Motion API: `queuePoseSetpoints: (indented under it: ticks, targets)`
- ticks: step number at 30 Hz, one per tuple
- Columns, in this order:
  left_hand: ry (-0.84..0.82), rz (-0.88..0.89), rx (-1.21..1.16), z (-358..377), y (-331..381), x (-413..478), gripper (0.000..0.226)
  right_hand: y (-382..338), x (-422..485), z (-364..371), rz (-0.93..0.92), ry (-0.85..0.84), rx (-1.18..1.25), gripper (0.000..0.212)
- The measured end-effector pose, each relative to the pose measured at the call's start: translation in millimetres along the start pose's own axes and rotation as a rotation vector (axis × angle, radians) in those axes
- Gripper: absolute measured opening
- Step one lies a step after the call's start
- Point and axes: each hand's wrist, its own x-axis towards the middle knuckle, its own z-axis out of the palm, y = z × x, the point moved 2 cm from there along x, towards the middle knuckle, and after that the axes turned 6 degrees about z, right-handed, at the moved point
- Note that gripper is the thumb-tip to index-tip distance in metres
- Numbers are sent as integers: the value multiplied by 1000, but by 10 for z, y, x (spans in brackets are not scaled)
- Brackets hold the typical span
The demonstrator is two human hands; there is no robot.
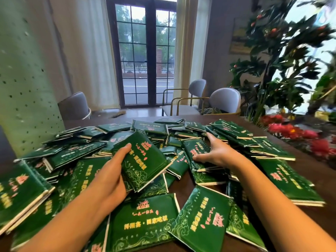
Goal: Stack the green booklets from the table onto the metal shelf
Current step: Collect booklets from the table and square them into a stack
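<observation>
**Gathering a Bundle From the Heap**

The green booklets are lying in a loose, overlapping heap that is spreading out on every side of the fingers, covering most of the table. The left hand is gripping a small bundle of them. Its thumb is pressing on the top cover, while the other fingers are hidden beneath, and the bundle is tilting up above the pile.

The right hand is reaching across another booklet, with its thumb at the near edge and its fingers spread over the far edge. Whether they are already closing on it cannot be told.

By my judgement the step is collecting. It is going best if each booklet is being squared against the bundle, spines together, before the grip is tightening, since the covers look glossy and likely to slide.

Beyond the fingertips, grey chairs are standing. The metal shelf is not showing in this view.
</observation>
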Motion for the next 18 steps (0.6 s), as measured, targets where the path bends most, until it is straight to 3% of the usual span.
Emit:
queuePoseSetpoints:
  ticks: [4,9,12,15,18]
  targets:
    - [16,13,23,34,22,-16,27,18,-18,21,25,-24,-40,108]
    - [21,79,97,12,13,-32,35,-61,-27,25,-110,38,121,109]
    - [20,72,91,-13,15,-22,25,-64,8,33,-114,50,232,105]
    - [31,59,70,-14,4,-8,23,-39,30,10,-121,13,522,89]
    - [49,50,71,-8,0,-1,26,-81,-6,7,-116,-97,907,57]
